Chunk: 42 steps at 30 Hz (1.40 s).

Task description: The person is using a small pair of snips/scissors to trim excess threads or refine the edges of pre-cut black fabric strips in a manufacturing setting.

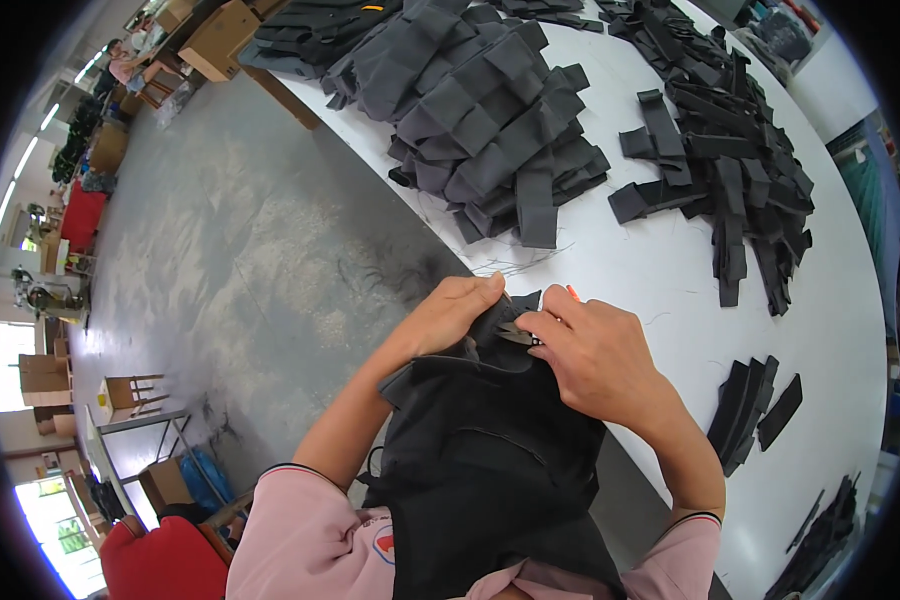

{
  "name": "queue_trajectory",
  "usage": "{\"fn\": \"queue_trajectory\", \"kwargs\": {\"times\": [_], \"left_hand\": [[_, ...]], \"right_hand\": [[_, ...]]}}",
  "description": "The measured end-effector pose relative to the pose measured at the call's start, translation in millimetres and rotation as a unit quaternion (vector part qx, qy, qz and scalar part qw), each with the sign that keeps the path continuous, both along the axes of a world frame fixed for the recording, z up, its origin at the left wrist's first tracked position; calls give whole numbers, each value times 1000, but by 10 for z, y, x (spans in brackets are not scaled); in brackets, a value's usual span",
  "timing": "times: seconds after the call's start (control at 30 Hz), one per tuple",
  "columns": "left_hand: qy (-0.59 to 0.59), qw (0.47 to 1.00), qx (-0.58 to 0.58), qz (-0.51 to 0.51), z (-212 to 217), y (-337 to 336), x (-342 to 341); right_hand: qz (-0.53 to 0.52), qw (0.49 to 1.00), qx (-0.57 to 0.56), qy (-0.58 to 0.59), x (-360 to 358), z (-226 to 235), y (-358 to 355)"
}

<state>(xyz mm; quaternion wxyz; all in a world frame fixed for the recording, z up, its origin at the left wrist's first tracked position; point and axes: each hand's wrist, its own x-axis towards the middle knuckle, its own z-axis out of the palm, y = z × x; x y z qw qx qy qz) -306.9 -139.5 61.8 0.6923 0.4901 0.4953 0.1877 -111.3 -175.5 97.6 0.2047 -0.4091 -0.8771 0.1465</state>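
**Thread snips at the edge of a dark garment**

Nearest my lens, a black fabric piece (490,470) drapes from lap to surface (670,270). My right hand (595,355) has its fingers closed round small snips (518,335); my left hand (450,315) pinches the soft cloth edge taut, seemingly to steady it. Beyond lie stacked grey padded pieces (490,110) and flat black straps (730,170).

White worktop (670,270), heap of grey fabric pieces (490,110) at far edge, scattered black straps (730,170) to the right, small stack of black strips (750,410) nearer, cardboard boxes (220,40) beyond, wooden stool (130,392) on grey floor (240,270), red chair (165,560).
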Motion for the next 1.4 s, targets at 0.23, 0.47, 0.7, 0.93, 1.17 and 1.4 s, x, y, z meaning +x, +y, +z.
{"fn": "queue_trajectory", "kwargs": {"times": [0.23,0.47,0.7,0.93,1.17,1.4], "left_hand": [[-12,1000,-25,-10,-3,-12,28],[-17,1000,-14,-17,-156,33,63],[15,1000,4,-19,-274,91,-66],[-22,990,121,-73,-405,-63,90],[-56,996,32,-69,-415,-52,141],[-57,995,25,-75,-563,-43,320]], "right_hand": [[25,1000,-5,12,11,-72,23],[33,999,13,12,54,-114,36],[-105,957,-153,225,74,-190,-17],[-181,932,-147,278,40,-211,-123],[-61,975,-34,212,16,-362,-16],[-111,937,-69,323,133,-384,-67]]}}
